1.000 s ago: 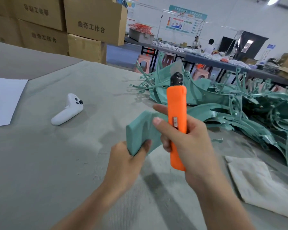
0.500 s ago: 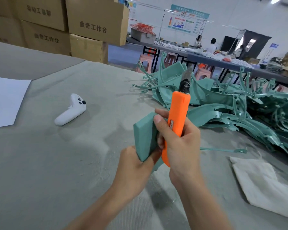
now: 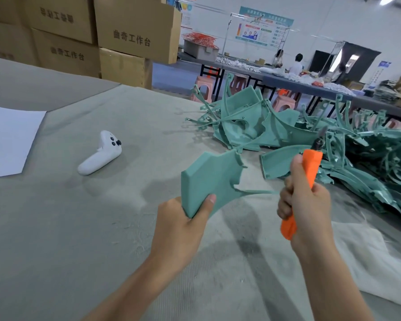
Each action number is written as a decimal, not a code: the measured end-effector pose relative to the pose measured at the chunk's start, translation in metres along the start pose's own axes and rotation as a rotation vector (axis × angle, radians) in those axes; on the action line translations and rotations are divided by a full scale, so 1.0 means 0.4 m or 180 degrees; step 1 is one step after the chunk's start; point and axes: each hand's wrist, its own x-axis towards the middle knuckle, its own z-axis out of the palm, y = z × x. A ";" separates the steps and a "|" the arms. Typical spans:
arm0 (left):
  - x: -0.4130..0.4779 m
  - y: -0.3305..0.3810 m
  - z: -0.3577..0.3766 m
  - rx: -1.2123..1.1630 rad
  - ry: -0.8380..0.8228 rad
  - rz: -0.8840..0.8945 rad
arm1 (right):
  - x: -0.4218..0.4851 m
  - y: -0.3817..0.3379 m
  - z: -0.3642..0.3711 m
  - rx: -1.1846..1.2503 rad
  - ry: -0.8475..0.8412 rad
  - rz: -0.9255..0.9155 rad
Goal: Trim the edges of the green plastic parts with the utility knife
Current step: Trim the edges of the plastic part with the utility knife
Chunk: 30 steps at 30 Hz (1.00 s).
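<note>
My left hand (image 3: 183, 224) grips the lower corner of a flat green plastic part (image 3: 212, 179), held up above the table with a thin strip of flash trailing off its right edge. My right hand (image 3: 307, 212) is wrapped round an orange utility knife (image 3: 309, 172), blade out and pointing up and to the right, away from the part. A gap separates the knife from the held part. A large heap of green plastic parts (image 3: 287, 135) lies on the table behind and to the right.
A white game controller (image 3: 101, 154) lies on the grey felt table (image 3: 56, 228) to the left, with a white paper sheet (image 3: 7, 140) further left. A white cloth (image 3: 368, 258) lies at the right. Cardboard boxes (image 3: 134, 28) are stacked behind; people work at distant tables.
The knife has swung away to the right of the part, which it overlapped before. The left hand has turned the part so its flat face shows, and a thin strip hangs off it.
</note>
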 end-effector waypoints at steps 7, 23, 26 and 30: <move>0.016 0.006 -0.022 0.0848 0.0638 0.1039 | -0.015 0.033 -0.036 -0.0827 -0.0356 -0.0258; 0.012 0.005 -0.040 0.1474 0.0519 0.0962 | -0.120 0.032 -0.017 -0.1990 -0.1308 -0.2215; 0.018 0.006 -0.040 0.1524 0.0584 0.0980 | -0.121 0.030 -0.028 -0.2008 -0.1389 -0.2324; 0.017 0.012 -0.041 0.1510 0.0617 0.0957 | -0.128 0.025 -0.027 -0.2238 -0.1426 -0.2459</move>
